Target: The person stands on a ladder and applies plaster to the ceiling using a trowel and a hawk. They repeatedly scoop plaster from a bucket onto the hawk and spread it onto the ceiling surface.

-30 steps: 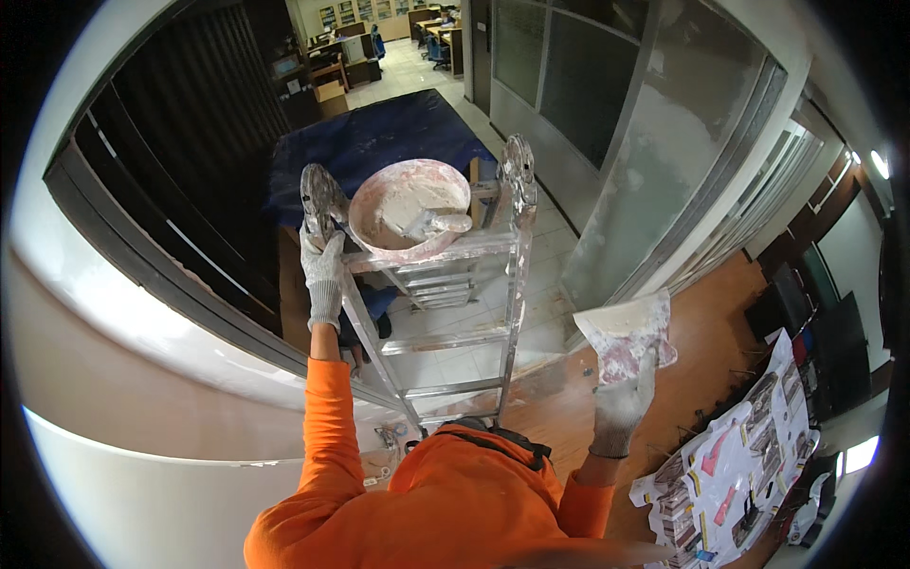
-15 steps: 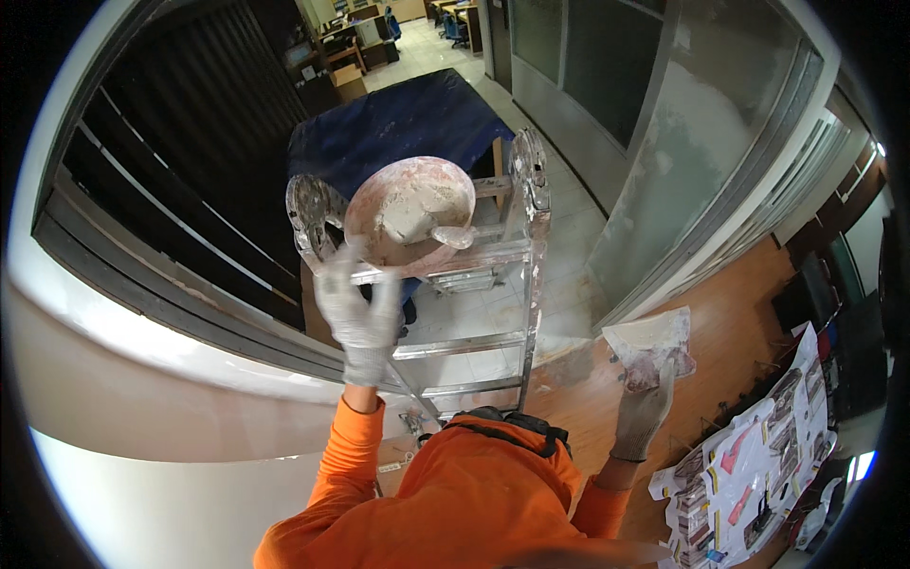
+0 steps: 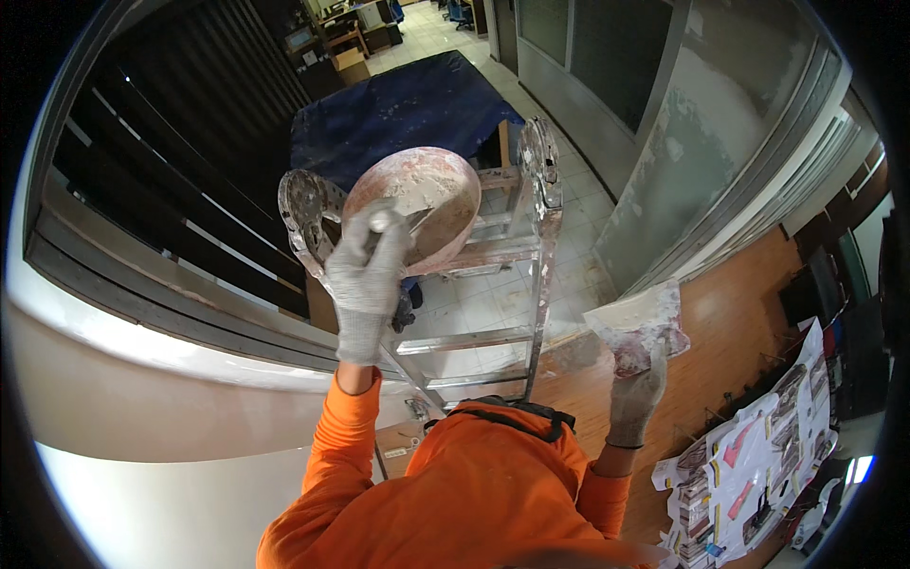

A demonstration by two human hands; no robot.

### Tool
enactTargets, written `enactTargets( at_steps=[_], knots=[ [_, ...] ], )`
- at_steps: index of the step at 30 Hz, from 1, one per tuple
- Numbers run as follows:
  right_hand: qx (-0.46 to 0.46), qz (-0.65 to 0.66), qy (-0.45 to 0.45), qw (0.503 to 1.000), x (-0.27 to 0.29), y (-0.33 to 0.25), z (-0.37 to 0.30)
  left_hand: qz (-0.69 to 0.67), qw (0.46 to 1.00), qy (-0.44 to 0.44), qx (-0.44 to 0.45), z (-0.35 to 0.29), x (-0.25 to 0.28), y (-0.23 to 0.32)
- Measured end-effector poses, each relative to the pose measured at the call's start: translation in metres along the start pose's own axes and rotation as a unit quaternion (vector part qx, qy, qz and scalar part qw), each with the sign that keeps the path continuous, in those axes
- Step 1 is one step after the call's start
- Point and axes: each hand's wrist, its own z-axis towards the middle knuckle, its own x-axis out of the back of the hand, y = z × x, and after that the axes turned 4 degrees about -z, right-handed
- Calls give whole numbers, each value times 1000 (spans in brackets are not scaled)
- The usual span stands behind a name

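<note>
My left hand [image 3: 365,270], in a pale knit glove, is closed around the handle of a putty knife [image 3: 419,220], slightly blurred. Its blade reaches into a wide, plaster-smeared bowl [image 3: 462,180] of pale filler paste [image 3: 412,194]. The bowl rests at the top of a splattered aluminium stepladder [image 3: 545,247] in front of me. Low at the right, my gloved right hand [image 3: 640,403] grips a wide filling knife [image 3: 637,322], its broad blade coated with white paste. The fingers are partly hidden behind it.
Behind the ladder stands a table under a dark blue sheet [image 3: 408,109]. Window frames with dark slats [image 3: 180,213] run along the left. A patchily plastered panel [image 3: 682,171] rises at the right, above wooden flooring [image 3: 744,299]. A printed sheet [image 3: 749,465] lies lower right.
My left hand has moved up to the bowl and closed on the putty knife, which lay in the paste with its handle toward the right. My right hand has risen slightly with the filling knife.
</note>
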Motion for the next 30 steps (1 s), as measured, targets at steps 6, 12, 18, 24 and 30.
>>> enactTargets(
  at_steps=[6, 12, 18, 24, 30],
  knots=[
    [7, -38, 2, 999, 24, -3, 6, -309, 942, 7, 132, -19, 51, 13],
    [12, 116, -213, 970, 36, 6, 19, -127, 989, 66, 47, -48, 31, 14],
    [194, -270, 46, 942, 25, 25, 8, -148, 966, -160, 135, -88, -10, 34],
    [250, -459, 81, 849, 8, 26, 5, -438, 732, -417, 314, -146, -65, 20],
    [342, -565, 112, 743, -2, 29, -13, -363, 670, -472, 443, -157, -101, 35]
  ],
)
